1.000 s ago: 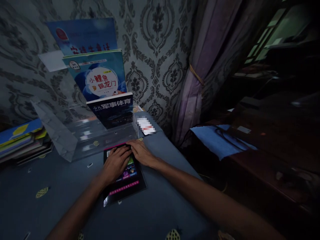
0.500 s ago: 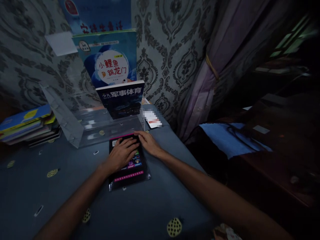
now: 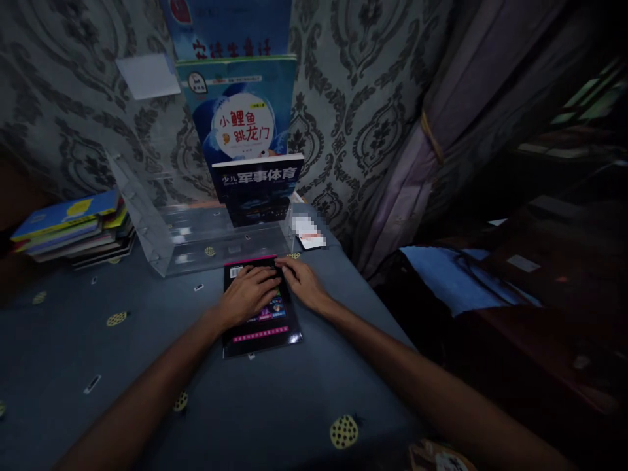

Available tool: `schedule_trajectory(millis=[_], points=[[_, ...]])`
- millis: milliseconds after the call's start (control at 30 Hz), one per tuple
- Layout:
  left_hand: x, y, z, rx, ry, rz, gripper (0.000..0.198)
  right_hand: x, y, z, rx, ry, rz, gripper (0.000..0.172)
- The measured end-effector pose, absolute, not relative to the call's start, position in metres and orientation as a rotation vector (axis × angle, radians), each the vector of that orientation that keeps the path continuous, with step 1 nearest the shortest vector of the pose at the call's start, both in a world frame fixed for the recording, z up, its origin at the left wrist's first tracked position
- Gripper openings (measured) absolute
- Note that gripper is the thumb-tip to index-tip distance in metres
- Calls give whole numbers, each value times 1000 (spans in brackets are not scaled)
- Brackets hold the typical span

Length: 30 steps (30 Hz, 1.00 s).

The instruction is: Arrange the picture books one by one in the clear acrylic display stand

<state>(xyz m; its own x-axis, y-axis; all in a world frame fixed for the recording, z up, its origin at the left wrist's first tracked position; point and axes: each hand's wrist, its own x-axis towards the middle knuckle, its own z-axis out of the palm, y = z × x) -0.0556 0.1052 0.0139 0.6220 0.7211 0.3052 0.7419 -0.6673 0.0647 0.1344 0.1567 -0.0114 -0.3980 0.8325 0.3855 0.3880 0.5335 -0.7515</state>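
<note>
Laying left hand (image 3: 250,292) open over the black book (image 3: 265,327), curving right hand (image 3: 303,281) at its far corner, pinching or touching, unclear which.

Your left hand (image 3: 251,292) and right hand (image 3: 303,284) are bare, with slender fingers (image 3: 265,274); your bare forearms (image 3: 407,376) look long and slim, widening from narrow wrists (image 3: 322,305).

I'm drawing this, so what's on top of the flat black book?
The left hand lies on the book; the right hand is at its far right corner. The part beneath them is hidden.
</note>
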Motion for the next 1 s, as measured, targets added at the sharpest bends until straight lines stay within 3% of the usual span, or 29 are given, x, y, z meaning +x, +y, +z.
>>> schedule_trajectory(millis=[1000], points=[[-48, 59, 23, -3024, -1241, -498, 33, 151, 124, -2, -961, -2147, 606, 34]])
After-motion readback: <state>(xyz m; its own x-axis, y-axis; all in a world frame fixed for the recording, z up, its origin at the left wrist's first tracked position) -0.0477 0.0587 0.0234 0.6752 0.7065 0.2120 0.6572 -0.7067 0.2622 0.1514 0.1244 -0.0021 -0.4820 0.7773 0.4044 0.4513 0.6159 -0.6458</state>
